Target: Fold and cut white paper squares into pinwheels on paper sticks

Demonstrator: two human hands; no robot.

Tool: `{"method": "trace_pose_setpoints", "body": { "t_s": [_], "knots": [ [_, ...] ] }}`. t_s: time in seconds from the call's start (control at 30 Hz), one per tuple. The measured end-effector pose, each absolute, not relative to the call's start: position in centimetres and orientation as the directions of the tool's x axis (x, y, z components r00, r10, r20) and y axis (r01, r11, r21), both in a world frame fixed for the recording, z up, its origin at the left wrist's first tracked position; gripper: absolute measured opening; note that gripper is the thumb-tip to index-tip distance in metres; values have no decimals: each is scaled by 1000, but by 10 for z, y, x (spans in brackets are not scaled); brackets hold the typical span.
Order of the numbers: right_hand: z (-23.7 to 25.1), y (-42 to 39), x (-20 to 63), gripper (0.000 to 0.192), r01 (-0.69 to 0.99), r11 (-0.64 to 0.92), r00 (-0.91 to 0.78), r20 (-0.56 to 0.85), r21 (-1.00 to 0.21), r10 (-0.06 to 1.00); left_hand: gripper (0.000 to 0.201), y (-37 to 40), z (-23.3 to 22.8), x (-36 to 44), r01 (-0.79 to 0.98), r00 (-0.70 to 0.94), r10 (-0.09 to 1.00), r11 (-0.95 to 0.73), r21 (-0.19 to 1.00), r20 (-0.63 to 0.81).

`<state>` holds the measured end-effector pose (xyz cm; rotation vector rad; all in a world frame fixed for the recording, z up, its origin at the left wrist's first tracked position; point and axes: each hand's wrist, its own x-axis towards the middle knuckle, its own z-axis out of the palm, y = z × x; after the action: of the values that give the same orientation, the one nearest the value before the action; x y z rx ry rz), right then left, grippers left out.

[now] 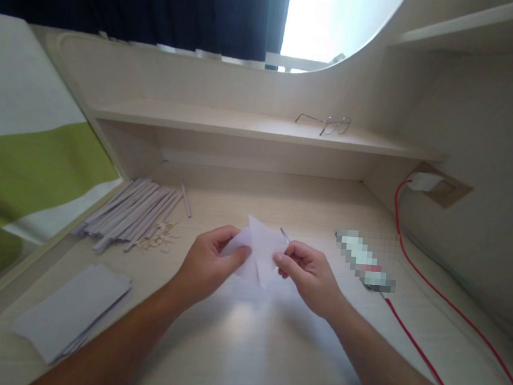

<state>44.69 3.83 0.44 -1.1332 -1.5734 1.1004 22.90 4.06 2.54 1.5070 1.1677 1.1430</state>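
A white sheet of paper (266, 247) is held up over the desk, bent or creased so that two flaps spread apart. My left hand (212, 259) is closed on its left flap, thumb on top. At the right edge, my right hand (306, 272) pinches the paper between thumb and fingers. A thin metallic tip, perhaps of a pen or scissors (284, 236), sticks out above my right fingers. Whether that hand also grips it I cannot tell. The fingers behind the paper are hidden.
Several rolled paper sticks (131, 211) lie at the left beside small tan bands (157, 236). Nearer is a stack of paper (75, 308). A blurred-out phone-like device (364, 260) with a red cable (418, 344) lies right. Glasses (334, 125) rest on the shelf (226, 124).
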Motion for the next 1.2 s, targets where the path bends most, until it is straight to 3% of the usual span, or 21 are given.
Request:
{"method": "trace_pose_setpoints", "body": {
  "t_s": [0.1,0.2,0.27,0.4,0.47,0.67,0.8,0.93,1.1,1.2],
  "knots": [
    [1,32,448,30,214,227,-229,178,-950,957,20,37,24,224,151,136,983,-142,978,122],
    [3,26,448,26,291,267,-291,181,-919,940,40,34,20,213,194,32,971,-240,951,239],
    [4,22,447,23,359,330,-385,183,-873,904,46,31,20,207,296,74,948,-318,901,310],
    [1,12,441,20,426,427,-544,151,-798,826,24,24,23,209,508,368,897,-416,754,246],
    [-3,8,438,19,445,404,-557,107,-799,824,13,20,24,213,549,426,883,-426,719,197],
    [-7,7,432,19,425,291,-537,20,-857,843,14,16,15,217,474,402,907,-323,819,124],
    [-11,12,433,12,394,233,-347,91,-889,933,14,21,8,216,445,311,948,-211,870,72],
    [-15,10,434,13,192,225,-219,182,-955,959,13,23,2,220,405,261,965,-139,904,31],
    [-8,0,430,34,40,169,-298,149,-985,943,15,21,-6,228,356,272,962,-111,928,11],
    [-5,0,430,22,111,159,-325,115,-981,939,16,21,-5,229,314,277,961,-97,944,6]
  ]
}}
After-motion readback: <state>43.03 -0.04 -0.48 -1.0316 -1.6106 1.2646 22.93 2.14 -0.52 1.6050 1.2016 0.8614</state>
